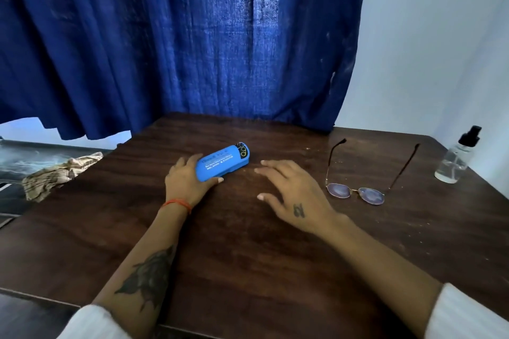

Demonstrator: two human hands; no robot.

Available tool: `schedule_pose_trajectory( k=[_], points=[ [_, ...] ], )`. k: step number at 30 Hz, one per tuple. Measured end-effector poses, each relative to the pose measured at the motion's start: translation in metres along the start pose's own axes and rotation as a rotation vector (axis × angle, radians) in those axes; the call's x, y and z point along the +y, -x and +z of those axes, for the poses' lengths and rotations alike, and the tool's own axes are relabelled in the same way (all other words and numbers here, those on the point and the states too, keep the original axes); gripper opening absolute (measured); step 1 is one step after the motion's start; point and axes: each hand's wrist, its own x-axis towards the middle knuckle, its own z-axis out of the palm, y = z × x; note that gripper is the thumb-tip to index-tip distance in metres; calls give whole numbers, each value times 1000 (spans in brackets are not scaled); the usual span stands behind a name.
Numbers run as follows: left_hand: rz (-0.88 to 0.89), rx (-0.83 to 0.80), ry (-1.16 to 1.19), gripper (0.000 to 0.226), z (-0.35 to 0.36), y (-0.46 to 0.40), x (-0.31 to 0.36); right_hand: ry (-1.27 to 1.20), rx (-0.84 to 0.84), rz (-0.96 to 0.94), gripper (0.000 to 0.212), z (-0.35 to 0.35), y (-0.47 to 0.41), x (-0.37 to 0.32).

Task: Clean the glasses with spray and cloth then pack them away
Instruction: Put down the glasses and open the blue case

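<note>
Left hand fingers grasping blue case; right hand fingers released, spread.

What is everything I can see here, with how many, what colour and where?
glasses case: one, bright blue, closed, centre of the table
glasses: one pair, thin dark frame, arms unfolded, right of centre
spray bottle: one, clear with black top, upright at the far right
cloth: one, beige patterned, crumpled at the table's left edge
table: one, dark brown wood
curtain: one, deep blue, behind the table
hands: left hand holding the case's near end; right hand open, beside the case
</note>
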Motion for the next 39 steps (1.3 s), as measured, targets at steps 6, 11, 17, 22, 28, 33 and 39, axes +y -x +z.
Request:
schedule_pose_trajectory(
  k=[6, 11, 17, 22, 28, 33, 39],
  points=[
    [179, -25, 85, 76, 2, 6, 0, 137, -98, -101, 59, 32, -35, -8],
    [334, -104, 185, 72, 2, 15, 9, 159, -170, -72, 59, 49, -36, -3],
    [380, -208, 277, 71, -3, 27, 15, 30, -121, -68, 49, 45, -21, 4],
    [376, -245, 323, 68, -6, 33, 15, 26, -5, -94, 41, 39, -13, 2],
    [335, -270, 392, 66, -4, 30, 13, 49, -27, -131, 37, 38, -19, 8],
    [355, -277, 415, 64, -3, 26, 11, 71, -117, -152, 40, 36, -27, 14],
    [380, -279, 410, 80, -5, 25, 10, 52, -206, -130, 37, 16, -53, 21]
  ],
)
